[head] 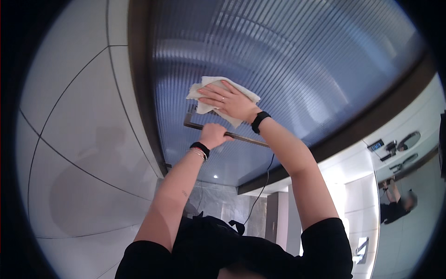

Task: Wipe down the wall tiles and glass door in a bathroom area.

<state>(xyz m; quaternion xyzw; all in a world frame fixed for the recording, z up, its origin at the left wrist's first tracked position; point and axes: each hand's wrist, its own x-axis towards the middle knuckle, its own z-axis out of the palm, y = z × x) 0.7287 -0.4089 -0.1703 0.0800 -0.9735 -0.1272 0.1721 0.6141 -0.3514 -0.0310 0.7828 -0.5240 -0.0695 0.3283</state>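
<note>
A fluted glass door panel (285, 45) in a dark brown frame (140, 52) fills the upper view. My right hand (234, 103) lies spread on a white cloth (205, 108), pressing it against the ribbed glass just above the handle. The cloth is creased, and its edges stick out around my fingers and palm. My left hand (213, 135) is wrapped around a long metal handle bar (248, 139) on the door, near its bracketed end. My right forearm hides the bar's other end.
A large-tiled pale wall (80, 167) stands close on the left. To the right are a mirror (411, 237) reflecting a person, a small display panel (375, 145) and a round mirror (409, 141). A thin black cable (267, 178) hangs below the door, near a cabinet (274, 216).
</note>
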